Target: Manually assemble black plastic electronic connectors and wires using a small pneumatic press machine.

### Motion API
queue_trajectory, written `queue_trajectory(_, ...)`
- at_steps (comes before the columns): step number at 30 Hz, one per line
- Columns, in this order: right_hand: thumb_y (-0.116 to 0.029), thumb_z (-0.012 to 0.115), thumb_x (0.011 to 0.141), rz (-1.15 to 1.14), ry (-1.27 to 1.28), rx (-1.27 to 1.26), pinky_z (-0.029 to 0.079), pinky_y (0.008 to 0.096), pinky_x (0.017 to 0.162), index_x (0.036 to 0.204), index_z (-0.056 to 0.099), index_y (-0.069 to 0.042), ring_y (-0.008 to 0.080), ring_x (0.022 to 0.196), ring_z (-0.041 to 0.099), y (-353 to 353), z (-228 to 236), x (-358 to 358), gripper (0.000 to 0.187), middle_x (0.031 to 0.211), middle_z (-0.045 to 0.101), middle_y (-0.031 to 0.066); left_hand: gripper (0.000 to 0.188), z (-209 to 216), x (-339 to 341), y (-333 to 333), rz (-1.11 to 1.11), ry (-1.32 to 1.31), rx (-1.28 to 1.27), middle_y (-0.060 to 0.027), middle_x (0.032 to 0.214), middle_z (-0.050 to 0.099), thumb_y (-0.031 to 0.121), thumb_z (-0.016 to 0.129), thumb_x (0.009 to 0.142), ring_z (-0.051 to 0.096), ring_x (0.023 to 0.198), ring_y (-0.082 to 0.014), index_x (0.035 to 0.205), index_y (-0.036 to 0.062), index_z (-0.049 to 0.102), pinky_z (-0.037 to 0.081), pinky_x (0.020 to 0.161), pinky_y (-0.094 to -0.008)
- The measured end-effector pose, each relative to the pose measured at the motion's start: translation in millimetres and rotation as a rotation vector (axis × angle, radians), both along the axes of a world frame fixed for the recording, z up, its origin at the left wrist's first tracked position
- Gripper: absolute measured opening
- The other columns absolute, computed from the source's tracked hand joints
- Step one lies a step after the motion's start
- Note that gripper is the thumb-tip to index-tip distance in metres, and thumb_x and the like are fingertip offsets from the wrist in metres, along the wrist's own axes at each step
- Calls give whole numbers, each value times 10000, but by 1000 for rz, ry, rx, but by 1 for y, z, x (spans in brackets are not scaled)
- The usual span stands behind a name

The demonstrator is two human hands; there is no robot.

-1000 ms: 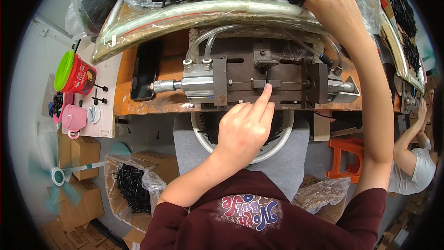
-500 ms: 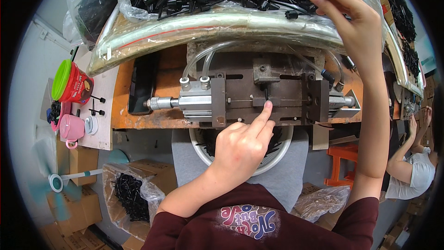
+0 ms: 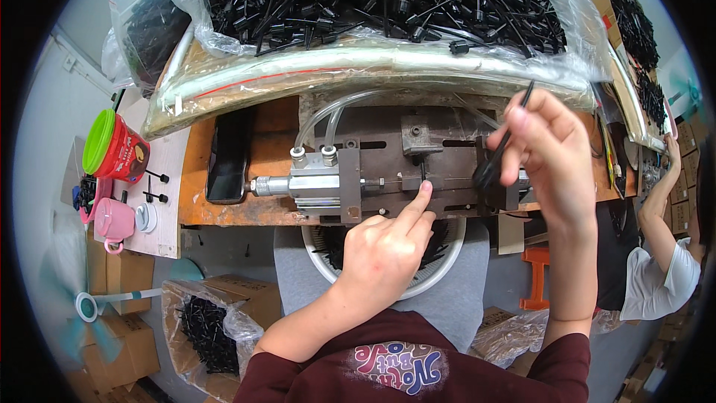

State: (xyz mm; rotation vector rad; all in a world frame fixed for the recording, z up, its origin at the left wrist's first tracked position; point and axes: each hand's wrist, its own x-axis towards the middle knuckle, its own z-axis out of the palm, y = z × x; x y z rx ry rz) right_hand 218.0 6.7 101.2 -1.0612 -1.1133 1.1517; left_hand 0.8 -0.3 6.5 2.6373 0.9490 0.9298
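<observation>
My left hand reaches over the front of a metal fixture, its index finger outstretched and the others curled. That fingertip touches or nearly touches a thin black piece sitting upright in the small centre block. Its thumb is hidden. My right hand is raised over the fixture's right side. Its fingers are closed round a black plastic part with a thin stem, stem pointing up and ribbed head down. This hand hides much of the right cylinder.
A large plastic-lined box of black parts stands behind the fixture. A black phone, red tub and pink cup lie left. A white basket is on my lap. Another person works at right.
My right hand has come back from the pile toward the fixture, now holding a stemmed black part. The left cylinder's rod has moved rightward. My left fingertip stays at the block.
</observation>
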Motion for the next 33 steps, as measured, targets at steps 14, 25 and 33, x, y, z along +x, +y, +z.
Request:
queue_trajectory(14, -170, 801, 862, -462, -1067, 590, 350, 195, 499, 1008, 696, -20, 3, 558, 479, 44, -12, -10, 234, 733, 644, -3, 361, 20, -14, -9, -24, -333, -110, -130, 1150, 710, 6, 847, 666, 691, 869, -230, 1013, 47, 756, 577, 723, -323)
queue_trajectory(25, -283, 788, 860, -424, -1200, 362, 373, 253, 556, 934, 721, -61, 67, 617, 469, 65, -8, -8, 244, 736, 559, -24, 246, -4, 6, -2, 37, -10, 39, -128, 1240, 704, 101, 812, 702, 679, 677, -180, 927, 39, 735, 539, 658, -284)
queue_trajectory(33, -22, 744, 863, -181, -589, 177, 406, 174, 613, 1105, 680, 10, 20, 720, 519, -3, -1, -20, 252, 940, 633, -11, 281, 1, 1, -1, 21, 62, -27, -113, 1226, 712, 125, 821, 714, 694, 695, -187, 975, 58, 744, 548, 634, -288)
